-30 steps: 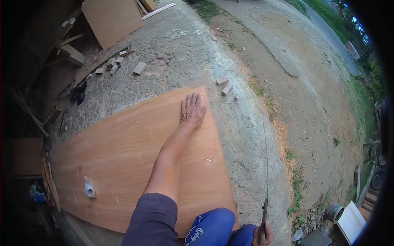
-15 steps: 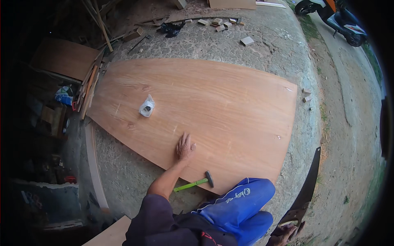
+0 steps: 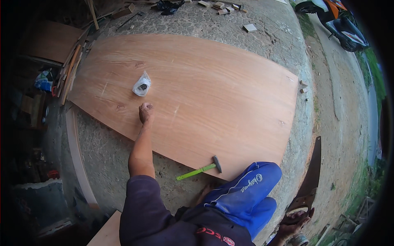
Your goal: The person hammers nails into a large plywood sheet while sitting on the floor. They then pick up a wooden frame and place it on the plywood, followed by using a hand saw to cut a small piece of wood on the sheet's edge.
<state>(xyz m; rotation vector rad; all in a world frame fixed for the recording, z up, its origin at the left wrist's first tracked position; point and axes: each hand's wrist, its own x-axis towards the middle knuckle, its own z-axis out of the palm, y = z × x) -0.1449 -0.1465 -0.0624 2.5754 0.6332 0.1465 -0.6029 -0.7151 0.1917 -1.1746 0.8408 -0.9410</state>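
A broad sheet of plywood [image 3: 213, 94] lies flat in front of me. My left hand [image 3: 146, 112] is over its left part, fingers curled in; what they hold, if anything, is hidden. Just beyond that hand, apart from it, sits a small white plastic bag [image 3: 142, 84] with dark contents showing in its opening. At my right side, my right hand [image 3: 296, 221] grips the wooden handle of a handsaw [image 3: 310, 176], its dark blade pointing away from me. A hammer with a green handle [image 3: 198, 171] rests across the sheet's near edge, close to my blue-trousered knee.
Wood strips [image 3: 69, 76] are piled at the sheet's left end, beside a brown board [image 3: 51, 43]. Several wood blocks [image 3: 219, 6] and a black plastic bag [image 3: 167, 7] lie beyond it. A long pale strip [image 3: 78, 156] lies to my left. A motorbike [image 3: 344, 29] stands far right.
My left hand has moved away and left across the plywood toward the white bag, its spread fingers now curled. The view has shifted; my right hand still has the handsaw.
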